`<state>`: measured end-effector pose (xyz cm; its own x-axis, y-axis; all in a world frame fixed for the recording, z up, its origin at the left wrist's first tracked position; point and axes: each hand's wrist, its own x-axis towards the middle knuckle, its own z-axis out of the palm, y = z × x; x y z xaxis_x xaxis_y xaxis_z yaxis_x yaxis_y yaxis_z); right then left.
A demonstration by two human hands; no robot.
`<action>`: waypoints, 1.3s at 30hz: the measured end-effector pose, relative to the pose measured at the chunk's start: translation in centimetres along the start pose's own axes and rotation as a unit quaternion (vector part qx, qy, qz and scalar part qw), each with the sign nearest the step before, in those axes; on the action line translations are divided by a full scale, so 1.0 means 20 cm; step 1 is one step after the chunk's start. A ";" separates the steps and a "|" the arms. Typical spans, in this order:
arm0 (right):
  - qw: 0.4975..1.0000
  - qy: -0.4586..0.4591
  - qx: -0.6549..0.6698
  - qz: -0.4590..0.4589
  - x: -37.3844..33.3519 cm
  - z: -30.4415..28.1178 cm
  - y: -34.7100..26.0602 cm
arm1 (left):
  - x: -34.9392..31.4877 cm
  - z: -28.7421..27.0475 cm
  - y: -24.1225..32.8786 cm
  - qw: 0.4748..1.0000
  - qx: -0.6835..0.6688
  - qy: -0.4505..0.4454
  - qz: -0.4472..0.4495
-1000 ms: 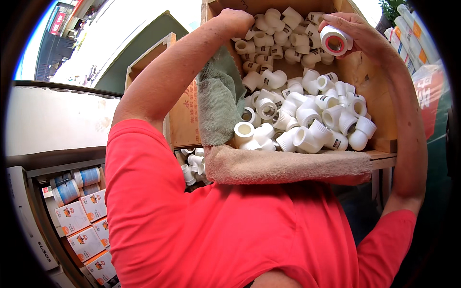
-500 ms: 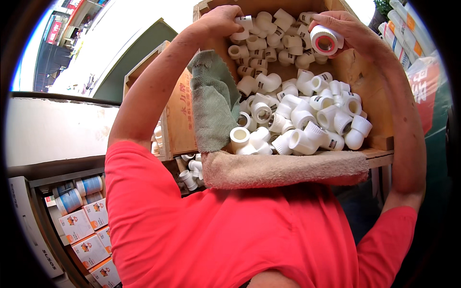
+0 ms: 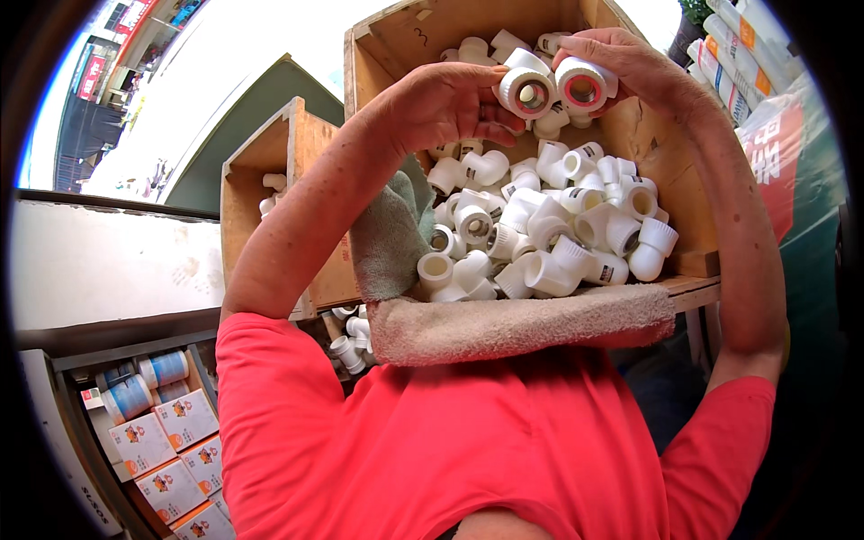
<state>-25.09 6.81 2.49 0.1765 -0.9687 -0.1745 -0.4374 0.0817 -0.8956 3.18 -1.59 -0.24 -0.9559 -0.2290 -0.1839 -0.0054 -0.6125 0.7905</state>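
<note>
At the upper centre of the frame, the left hand (image 3: 454,103) holds a ribbed white plastic elbow (image 3: 526,79) beside the red-ringed white plastic fitting (image 3: 585,85) gripped by the right hand (image 3: 621,63); a brown wooden box (image 3: 668,157) surrounds loose white fittings (image 3: 551,220).

Bright daylight washes out the ground (image 3: 234,54) outside, with storefronts (image 3: 94,76) showing at the upper left. A smudged white panel (image 3: 108,261) stands above a stocked shelf (image 3: 135,349); a leafy plant (image 3: 697,11) shows at upper right.
</note>
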 end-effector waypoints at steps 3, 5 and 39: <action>1.000 -0.004 0.001 -0.012 0.00 -0.01 0.02 | 0.01 0.00 -0.03 1.000 -0.015 -0.008 -0.013; 1.000 0.009 -0.008 -0.005 -0.01 0.01 0.01 | 0.02 0.02 -0.05 1.000 -0.006 0.004 -0.024; 0.998 0.023 0.043 0.031 -0.01 0.02 -0.09 | -0.24 0.12 -0.16 0.481 0.852 0.078 -0.195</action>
<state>-23.92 6.99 3.91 0.1100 -0.9708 -0.2134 -0.3688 0.1596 -0.9157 7.08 3.20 -0.48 -0.7523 -0.4826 -0.4485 -0.5340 0.8454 -0.0140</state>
